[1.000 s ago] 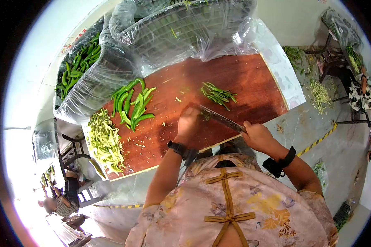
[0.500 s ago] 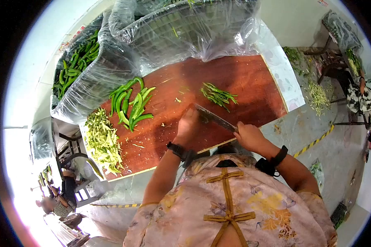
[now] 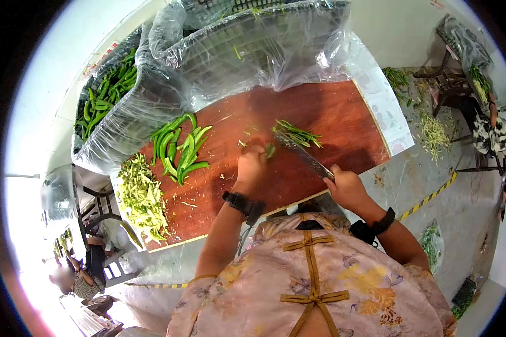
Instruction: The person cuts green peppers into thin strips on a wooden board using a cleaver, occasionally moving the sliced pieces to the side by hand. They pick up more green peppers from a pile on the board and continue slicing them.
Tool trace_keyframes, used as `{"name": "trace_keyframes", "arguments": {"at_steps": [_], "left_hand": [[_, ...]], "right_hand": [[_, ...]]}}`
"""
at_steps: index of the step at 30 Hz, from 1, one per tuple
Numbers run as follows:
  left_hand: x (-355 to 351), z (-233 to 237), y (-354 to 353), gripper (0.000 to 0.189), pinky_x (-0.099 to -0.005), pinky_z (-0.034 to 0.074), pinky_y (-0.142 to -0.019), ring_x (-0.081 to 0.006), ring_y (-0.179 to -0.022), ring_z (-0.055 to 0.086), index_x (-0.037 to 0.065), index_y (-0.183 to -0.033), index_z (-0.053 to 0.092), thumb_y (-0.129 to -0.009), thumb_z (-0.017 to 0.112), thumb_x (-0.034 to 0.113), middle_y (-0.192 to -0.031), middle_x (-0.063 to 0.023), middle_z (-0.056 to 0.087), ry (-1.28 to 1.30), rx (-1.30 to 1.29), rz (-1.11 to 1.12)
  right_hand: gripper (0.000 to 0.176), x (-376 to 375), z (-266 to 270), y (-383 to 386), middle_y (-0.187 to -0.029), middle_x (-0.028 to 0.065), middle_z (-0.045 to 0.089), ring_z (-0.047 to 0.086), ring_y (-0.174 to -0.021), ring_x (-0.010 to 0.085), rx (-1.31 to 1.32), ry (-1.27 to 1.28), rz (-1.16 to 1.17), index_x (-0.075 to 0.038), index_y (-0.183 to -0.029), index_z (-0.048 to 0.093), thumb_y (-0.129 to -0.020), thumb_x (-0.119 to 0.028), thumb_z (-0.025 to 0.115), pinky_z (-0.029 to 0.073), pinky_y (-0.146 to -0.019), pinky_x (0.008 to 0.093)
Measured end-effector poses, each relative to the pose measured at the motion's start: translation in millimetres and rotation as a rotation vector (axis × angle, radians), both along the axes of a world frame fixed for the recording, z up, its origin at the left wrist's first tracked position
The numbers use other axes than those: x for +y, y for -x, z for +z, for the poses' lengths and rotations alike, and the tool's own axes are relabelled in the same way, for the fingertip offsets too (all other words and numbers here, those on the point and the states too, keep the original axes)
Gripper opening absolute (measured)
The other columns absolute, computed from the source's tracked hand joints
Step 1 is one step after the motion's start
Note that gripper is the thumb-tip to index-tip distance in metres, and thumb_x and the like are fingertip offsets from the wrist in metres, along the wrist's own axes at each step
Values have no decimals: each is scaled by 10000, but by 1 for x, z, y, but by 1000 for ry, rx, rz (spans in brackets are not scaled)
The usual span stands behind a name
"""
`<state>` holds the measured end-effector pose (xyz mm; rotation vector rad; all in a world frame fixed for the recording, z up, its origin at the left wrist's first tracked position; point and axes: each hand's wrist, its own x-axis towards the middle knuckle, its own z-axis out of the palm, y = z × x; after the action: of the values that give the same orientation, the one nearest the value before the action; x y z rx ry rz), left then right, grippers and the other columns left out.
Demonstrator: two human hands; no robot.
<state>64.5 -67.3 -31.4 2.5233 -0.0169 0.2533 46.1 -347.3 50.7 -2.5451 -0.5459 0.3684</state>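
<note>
My right hand (image 3: 347, 190) is wrapped round the handle of a knife (image 3: 306, 158). The blade slants up and left, its tip by a small bunch of sliced green pepper strips (image 3: 299, 135). My left hand (image 3: 253, 167) is closed over the red-brown board, with a piece of green pepper (image 3: 270, 150) showing at its fingertips; the hand hides part of it. Left of that hand lie several whole green peppers (image 3: 180, 149). A heap of pale green cut scraps (image 3: 141, 196) sits at the board's left end.
A plastic-lined crate of green peppers (image 3: 109, 92) stands behind the board (image 3: 230, 196) at left, beside a larger plastic-lined crate (image 3: 253, 50). Other people (image 3: 84, 278) sit at the far left and far right. Green scraps (image 3: 433, 135) lie on the floor at right.
The knife has moved up and slightly right, its tip now at the sliced strips. My left hand has dropped slightly away from the blade, a green piece now visible at its fingertips.
</note>
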Motion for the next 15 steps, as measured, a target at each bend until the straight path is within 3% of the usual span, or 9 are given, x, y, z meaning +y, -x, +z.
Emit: {"name": "trace_keyframes", "arguments": {"at_steps": [8, 15], "left_hand": [[10, -15, 4, 57, -382, 486, -618, -321, -721, 610, 57, -806, 587, -769, 604, 97, -789, -151, 614, 162, -33, 185], [28, 18, -20, 131, -408, 486, -701, -345, -796, 598, 78, -880, 609, -753, 582, 59, -842, -154, 612, 206, -104, 308]], "right_hand": [[272, 5, -3, -1, -634, 239, 564, 573, -635, 427, -22, 26, 11, -1, -860, 487, -831, -266, 542, 455, -586, 509], [254, 7, 4, -1, -649, 237, 576, 579, -633, 424, 20, 116, 56, 8, -871, 485, -835, -234, 554, 461, -589, 496]]}}
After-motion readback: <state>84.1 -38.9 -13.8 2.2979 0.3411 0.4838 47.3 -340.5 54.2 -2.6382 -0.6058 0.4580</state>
